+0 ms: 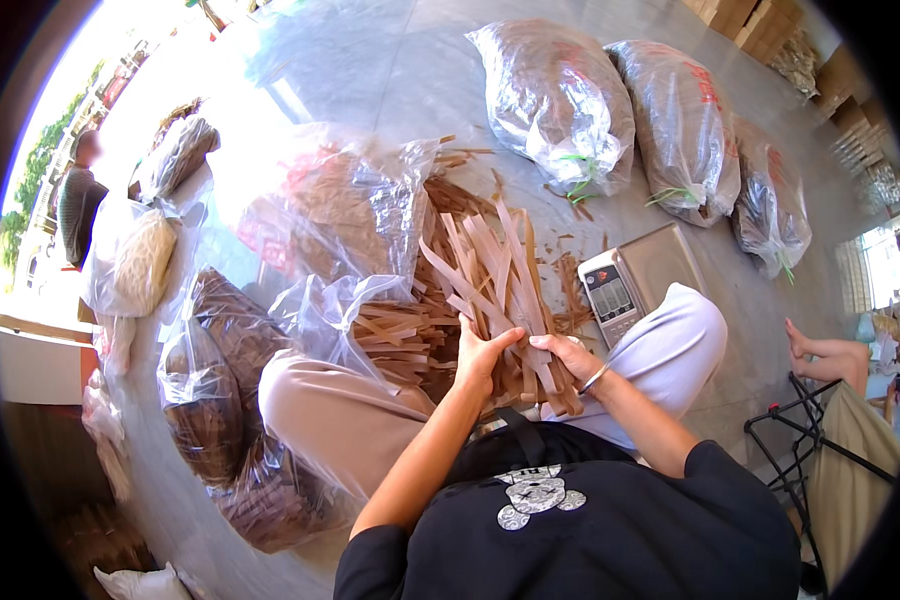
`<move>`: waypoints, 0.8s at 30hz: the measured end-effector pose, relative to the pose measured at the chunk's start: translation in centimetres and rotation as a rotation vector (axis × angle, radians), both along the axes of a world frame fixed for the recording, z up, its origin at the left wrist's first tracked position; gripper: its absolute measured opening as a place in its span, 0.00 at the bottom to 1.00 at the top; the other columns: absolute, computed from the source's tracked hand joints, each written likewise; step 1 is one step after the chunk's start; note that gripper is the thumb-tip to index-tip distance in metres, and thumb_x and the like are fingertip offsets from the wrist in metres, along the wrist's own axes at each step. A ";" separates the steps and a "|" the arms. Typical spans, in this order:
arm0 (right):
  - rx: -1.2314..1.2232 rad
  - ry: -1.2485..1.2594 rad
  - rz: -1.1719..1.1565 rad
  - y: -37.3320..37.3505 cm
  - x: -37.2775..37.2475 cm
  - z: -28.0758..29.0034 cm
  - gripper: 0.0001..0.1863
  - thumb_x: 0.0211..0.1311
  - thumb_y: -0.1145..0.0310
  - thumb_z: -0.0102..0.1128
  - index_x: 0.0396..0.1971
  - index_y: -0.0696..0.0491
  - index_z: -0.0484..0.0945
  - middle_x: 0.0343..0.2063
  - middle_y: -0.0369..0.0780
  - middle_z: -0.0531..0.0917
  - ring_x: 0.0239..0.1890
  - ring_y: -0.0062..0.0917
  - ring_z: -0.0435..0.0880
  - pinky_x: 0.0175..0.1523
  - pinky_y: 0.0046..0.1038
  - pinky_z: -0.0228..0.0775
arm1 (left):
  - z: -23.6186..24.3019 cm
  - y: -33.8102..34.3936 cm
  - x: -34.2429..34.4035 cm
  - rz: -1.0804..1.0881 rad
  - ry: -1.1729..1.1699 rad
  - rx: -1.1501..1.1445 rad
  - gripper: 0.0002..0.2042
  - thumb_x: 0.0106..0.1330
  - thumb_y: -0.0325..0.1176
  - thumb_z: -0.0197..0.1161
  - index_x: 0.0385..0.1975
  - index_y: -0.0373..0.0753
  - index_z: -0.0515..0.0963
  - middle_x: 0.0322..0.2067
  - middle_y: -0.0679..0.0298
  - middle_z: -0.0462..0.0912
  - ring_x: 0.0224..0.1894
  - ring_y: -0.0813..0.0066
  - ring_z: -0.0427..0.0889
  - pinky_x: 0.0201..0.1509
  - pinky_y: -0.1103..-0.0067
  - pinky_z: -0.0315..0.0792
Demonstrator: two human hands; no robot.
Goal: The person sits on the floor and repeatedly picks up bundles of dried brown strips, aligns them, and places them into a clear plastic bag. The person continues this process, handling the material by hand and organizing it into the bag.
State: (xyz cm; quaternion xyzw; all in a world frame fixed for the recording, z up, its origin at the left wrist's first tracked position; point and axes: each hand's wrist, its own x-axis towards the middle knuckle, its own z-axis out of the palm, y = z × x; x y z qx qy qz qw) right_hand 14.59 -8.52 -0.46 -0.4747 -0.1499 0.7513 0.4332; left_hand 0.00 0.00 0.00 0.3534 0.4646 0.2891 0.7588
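Note:
Both of my hands grip a loose bundle of flat tan-brown strips (495, 260) in front of my lap, fingers wrapped round it. My left hand (479, 358) holds its left side, and my right hand (568, 358), with a bracelet at the wrist, holds its right side, thumb on top. More strips (400, 335) lie loose just left of and beneath the bundle, by an open clear plastic bag (340, 200). A digital scale (610, 300) with a metal platform stands beyond my right knee.
Three tied bags (550, 110) lie at upper right. Dark filled bags (220, 390) lie left of my left leg. A person (80, 200) is at far left. Bare legs (835, 360) and a folding chair (840, 470) are at right. Cardboard boxes (770, 30) sit at back right.

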 end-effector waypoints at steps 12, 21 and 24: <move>0.075 -0.021 -0.233 -1.9 -0.7 1.8 0.17 0.61 0.60 0.47 0.38 0.59 0.77 0.34 0.37 0.81 0.35 0.18 0.79 0.43 0.20 0.70 | 2.2 -0.5 -0.5 0.017 -0.087 -0.055 0.19 0.45 0.16 0.56 0.41 0.32 0.71 0.35 0.61 0.79 0.36 0.73 0.77 0.42 0.79 0.71; 0.267 -0.249 -0.124 -2.3 -1.3 3.4 0.22 0.64 0.61 0.43 0.51 0.62 0.67 0.46 0.40 0.75 0.50 0.22 0.71 0.55 0.23 0.61 | 3.9 -0.4 -0.4 -0.186 -0.129 -0.079 0.25 0.52 0.29 0.68 0.49 0.33 0.66 0.41 0.61 0.76 0.42 0.73 0.75 0.48 0.78 0.69; 0.298 -0.206 -0.057 -2.3 -1.5 2.4 0.25 0.64 0.61 0.42 0.56 0.62 0.61 0.51 0.40 0.70 0.54 0.23 0.68 0.59 0.24 0.57 | 3.6 -0.3 -0.3 -0.264 -0.110 -0.044 0.32 0.47 0.27 0.71 0.53 0.33 0.62 0.42 0.57 0.75 0.43 0.70 0.76 0.50 0.75 0.70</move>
